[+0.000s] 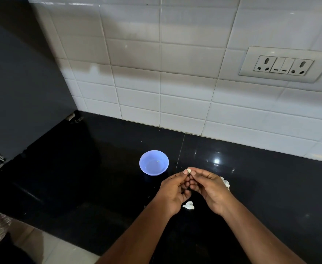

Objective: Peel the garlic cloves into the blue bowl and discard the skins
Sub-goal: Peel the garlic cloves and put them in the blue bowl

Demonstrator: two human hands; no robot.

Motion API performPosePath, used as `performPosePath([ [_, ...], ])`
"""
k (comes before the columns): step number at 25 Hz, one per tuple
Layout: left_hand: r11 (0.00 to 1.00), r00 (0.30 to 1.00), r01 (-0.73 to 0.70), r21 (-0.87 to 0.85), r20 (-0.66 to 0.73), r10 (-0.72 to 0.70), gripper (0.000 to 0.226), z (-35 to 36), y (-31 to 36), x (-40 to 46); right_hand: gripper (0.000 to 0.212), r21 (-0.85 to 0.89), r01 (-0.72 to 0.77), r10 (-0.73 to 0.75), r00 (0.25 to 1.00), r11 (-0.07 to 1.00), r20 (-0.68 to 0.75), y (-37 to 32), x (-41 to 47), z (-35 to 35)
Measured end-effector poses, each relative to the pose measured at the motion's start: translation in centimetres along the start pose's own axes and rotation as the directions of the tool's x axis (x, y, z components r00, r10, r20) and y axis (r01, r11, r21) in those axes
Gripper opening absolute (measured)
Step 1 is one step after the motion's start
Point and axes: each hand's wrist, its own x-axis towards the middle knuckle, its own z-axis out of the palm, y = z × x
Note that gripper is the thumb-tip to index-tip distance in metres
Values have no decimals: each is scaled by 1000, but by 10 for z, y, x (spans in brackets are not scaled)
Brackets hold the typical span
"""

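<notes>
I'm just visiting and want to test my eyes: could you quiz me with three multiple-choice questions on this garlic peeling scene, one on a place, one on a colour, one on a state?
1. Where is the bowl?
A. Left of the hands
B. Right of the hands
C. Against the socket

2. What colour is the counter?
A. White
B. Black
C. Wooden brown

3. How is the garlic clove held?
A. Lying in the bowl
B. Resting on the counter
C. Pinched between both hands

Answers: 1 A, it stands left of the left hand. 2 B, glossy black. 3 C, the right hand pinches it too.
</notes>
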Motion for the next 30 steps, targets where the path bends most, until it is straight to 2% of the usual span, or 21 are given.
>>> performPosePath([
  [4, 997, 999, 17, 80, -28, -15, 8, 1, 2, 1, 18, 9, 22, -22, 1000, 1000, -18, 2, -4, -2],
  [10, 996, 999, 29, 88, -28, -27, 12, 0, 7, 2, 22, -129, 96, -93, 995, 987, 25, -2, -6, 3],
  [16, 984, 994, -112, 140, 0, 113, 7, -2, 7, 6, 22, 27, -54, 52, 995, 998, 86, -4, -2, 6],
  [23, 896, 962, -256, 363, 2, 274, 11, 4, 3, 7, 20, 144, -121, 117, 992, 982, 38, -1, -3, 8],
  [27, 922, 961, -244, 299, -50, 271, 11, 11, -3, 9, 18, 254, -164, 166, 986, 953, 15, 2, -3, 10],
  [30, 957, 970, -191, 218, -109, 218, 17, 16, -7, 12, 17, 345, -172, 187, 982, 923, -11, 8, -3, 10],
])
